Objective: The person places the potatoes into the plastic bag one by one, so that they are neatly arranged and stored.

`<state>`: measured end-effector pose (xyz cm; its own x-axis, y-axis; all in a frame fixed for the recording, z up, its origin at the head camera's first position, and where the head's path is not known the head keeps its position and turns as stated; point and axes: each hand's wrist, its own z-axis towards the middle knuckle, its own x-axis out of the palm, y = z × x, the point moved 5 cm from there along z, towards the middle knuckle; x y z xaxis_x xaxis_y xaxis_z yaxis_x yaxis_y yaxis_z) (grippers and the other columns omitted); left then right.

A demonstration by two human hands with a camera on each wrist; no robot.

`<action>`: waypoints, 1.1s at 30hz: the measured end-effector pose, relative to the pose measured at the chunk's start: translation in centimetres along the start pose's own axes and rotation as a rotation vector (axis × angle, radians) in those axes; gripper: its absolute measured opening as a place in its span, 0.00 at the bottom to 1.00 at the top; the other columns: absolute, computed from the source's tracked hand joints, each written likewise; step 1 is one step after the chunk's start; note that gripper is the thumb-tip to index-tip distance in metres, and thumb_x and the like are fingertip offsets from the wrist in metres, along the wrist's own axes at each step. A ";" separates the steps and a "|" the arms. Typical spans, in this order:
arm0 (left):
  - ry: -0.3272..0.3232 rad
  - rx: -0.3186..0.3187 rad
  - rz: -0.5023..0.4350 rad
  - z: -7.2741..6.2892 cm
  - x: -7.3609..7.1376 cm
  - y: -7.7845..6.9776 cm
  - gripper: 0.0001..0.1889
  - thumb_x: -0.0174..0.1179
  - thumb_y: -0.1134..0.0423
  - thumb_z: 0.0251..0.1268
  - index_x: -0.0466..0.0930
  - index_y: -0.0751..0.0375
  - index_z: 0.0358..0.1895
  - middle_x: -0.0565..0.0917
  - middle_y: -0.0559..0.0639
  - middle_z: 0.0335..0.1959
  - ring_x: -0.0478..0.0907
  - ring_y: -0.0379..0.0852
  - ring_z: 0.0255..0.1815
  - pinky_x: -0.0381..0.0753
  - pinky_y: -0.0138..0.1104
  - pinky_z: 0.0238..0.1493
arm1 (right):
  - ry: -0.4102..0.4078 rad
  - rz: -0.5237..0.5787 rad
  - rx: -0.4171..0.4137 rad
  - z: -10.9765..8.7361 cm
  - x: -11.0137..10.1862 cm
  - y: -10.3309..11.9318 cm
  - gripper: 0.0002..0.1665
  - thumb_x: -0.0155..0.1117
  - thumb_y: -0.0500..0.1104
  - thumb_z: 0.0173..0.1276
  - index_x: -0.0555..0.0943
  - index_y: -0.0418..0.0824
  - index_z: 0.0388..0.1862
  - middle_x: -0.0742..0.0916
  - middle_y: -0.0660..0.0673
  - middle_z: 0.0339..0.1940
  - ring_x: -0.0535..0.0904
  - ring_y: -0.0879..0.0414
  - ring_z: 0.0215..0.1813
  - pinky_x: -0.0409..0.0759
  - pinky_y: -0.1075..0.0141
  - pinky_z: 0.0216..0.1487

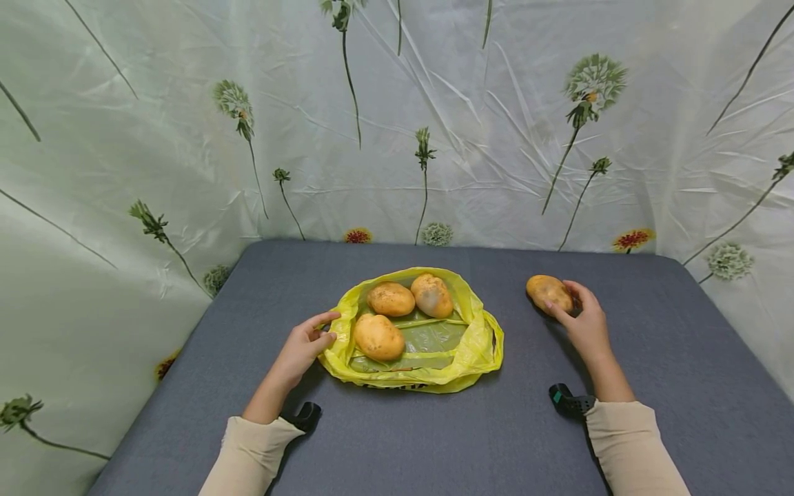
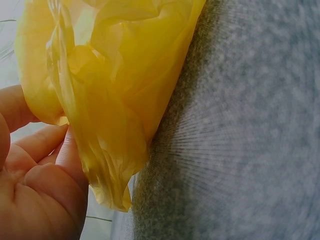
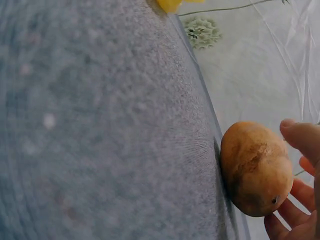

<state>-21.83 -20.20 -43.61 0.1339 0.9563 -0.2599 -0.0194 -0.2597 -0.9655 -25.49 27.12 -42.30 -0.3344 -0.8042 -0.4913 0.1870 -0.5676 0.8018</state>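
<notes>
A crumpled yellow plastic bag (image 1: 477, 348) lies with its mouth spread wide, and three potatoes (image 1: 380, 337) sit inside it. At the bag's left rim, my left hand (image 1: 304, 348) pinches the thin plastic between thumb and fingers; the left wrist view shows the folded yellow film (image 2: 115, 95) at the fingertips. Off to the right, a separate potato (image 1: 548, 293) with brownish patches is low at the table surface. My right hand (image 1: 586, 324) holds it by its right end, thumb on the near side and fingers curved round the far side.
Everything lies on a dark grey cloth-covered table (image 1: 434, 441). Behind and to the sides hangs a pale sheet (image 1: 496, 138) printed with flowers. A black wrist device (image 1: 567, 401) is worn at the right cuff, another (image 1: 304, 417) at the left.
</notes>
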 end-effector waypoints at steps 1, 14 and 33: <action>0.002 0.001 0.001 0.0 0.0 0.0 0.21 0.52 0.70 0.61 0.67 0.67 0.59 0.72 0.55 0.30 0.69 0.42 0.26 0.70 0.30 0.25 | 0.004 0.003 0.009 0.0 0.0 -0.2 0.33 0.65 0.40 0.58 0.65 0.28 0.60 0.70 0.31 0.56 0.64 0.37 0.57 0.61 0.47 0.55; 0.001 -0.007 -0.006 0.0 0.1 0.1 0.21 0.52 0.70 0.62 0.67 0.66 0.59 0.72 0.57 0.31 0.69 0.42 0.26 0.70 0.30 0.25 | 0.000 -0.015 0.042 -0.2 0.2 -1.2 0.31 0.63 0.37 0.59 0.66 0.29 0.59 0.71 0.34 0.53 0.66 0.42 0.56 0.68 0.71 0.49; 0.002 -0.002 -0.010 0.1 0.1 0.2 0.21 0.52 0.70 0.62 0.67 0.67 0.59 0.72 0.57 0.32 0.69 0.42 0.26 0.70 0.30 0.25 | -0.039 0.029 -0.019 -0.4 0.1 0.5 0.30 0.65 0.37 0.57 0.68 0.31 0.58 0.72 0.38 0.53 0.68 0.48 0.53 0.68 0.78 0.46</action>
<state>-21.87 -20.13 -43.81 0.1357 0.9586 -0.2504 -0.0160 -0.2506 -0.9679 -25.11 26.65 -42.06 -0.3640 -0.8130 -0.4544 0.2146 -0.5479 0.8085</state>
